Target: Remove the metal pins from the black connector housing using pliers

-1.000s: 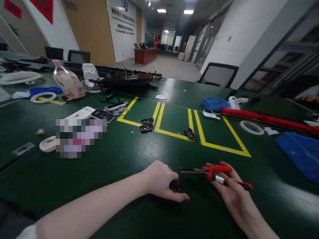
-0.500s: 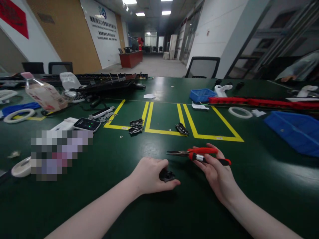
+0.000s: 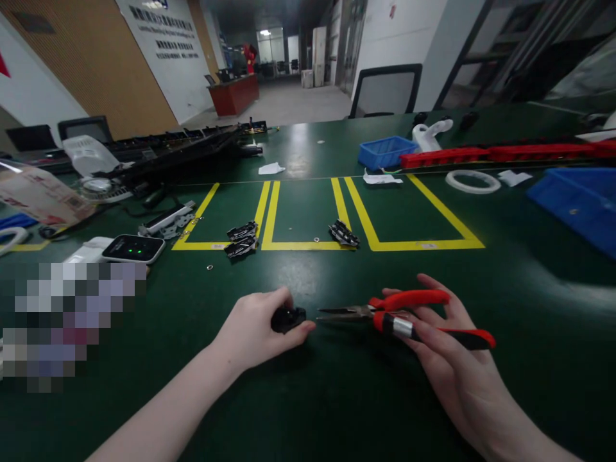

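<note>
A small black part (image 3: 289,319) is pinched in the thumb and fingers of my left hand (image 3: 255,330), partly hidden by them. My right hand (image 3: 447,340) grips red-handled needle-nose pliers (image 3: 399,317). Their jaws stand a little apart, with the tips just right of the black part and not touching it. Beyond my hands, a black-and-silver part (image 3: 343,234) lies across the yellow tape of the middle outlined area. Two similar parts (image 3: 241,246) sit together by the left outline. A small ring (image 3: 210,267) rests on the table near them.
A blue bin (image 3: 577,208) stands at the right, a smaller blue basket (image 3: 386,153) at the back. Red strips (image 3: 500,153) stretch along the back right. To the left are a black device with green lights (image 3: 133,248), a bottle (image 3: 43,196) and dark assemblies (image 3: 178,154).
The pliers' handles have spread and their jaws have parted slightly. My left hand, holding the black part, has shifted left in view, and my right hand right. The camera has tilted down.
</note>
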Demonstrator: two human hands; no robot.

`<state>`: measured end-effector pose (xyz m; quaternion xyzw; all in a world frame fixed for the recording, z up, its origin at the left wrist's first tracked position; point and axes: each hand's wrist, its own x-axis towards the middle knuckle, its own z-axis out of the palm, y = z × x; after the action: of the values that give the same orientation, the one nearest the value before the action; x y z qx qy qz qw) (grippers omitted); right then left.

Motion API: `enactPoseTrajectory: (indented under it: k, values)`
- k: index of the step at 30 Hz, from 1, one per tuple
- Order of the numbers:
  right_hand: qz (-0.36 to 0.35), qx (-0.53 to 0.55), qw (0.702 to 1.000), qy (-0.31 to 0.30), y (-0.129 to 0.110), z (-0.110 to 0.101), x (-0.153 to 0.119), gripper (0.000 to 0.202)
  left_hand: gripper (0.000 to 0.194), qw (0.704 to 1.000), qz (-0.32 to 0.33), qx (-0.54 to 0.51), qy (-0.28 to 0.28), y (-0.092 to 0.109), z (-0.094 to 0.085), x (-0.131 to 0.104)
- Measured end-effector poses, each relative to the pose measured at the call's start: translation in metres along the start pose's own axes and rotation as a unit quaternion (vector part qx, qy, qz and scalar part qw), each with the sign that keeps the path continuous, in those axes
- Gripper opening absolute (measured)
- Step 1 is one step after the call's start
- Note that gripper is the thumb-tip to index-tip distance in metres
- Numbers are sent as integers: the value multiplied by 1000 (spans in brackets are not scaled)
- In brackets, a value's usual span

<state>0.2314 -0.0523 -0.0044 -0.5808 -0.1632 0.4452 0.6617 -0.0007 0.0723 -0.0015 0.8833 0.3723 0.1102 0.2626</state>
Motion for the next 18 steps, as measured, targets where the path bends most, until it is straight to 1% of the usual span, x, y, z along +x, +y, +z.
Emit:
enactPoseTrajectory:
  k: [4,9,12,16,18]
  values:
    - [20,-19,1000,-4,-1,0,-3,90,31,1000,-5,-22,16,-3,0,0]
    - [29,-11,999,-13,0,-8,2,84,28,998,11,-44,31,-4,2,-3]
    - [29,-5,1000,-8,1,-10,5,80,29,997,42,-44,47,-5,6,-4]
    - [35,4,999,8,0,-9,8,82,32,992,91,-23,80,-7,11,-5]
    - [37,7,999,7,0,-9,8,84,34,990,112,-9,90,-7,13,-6]
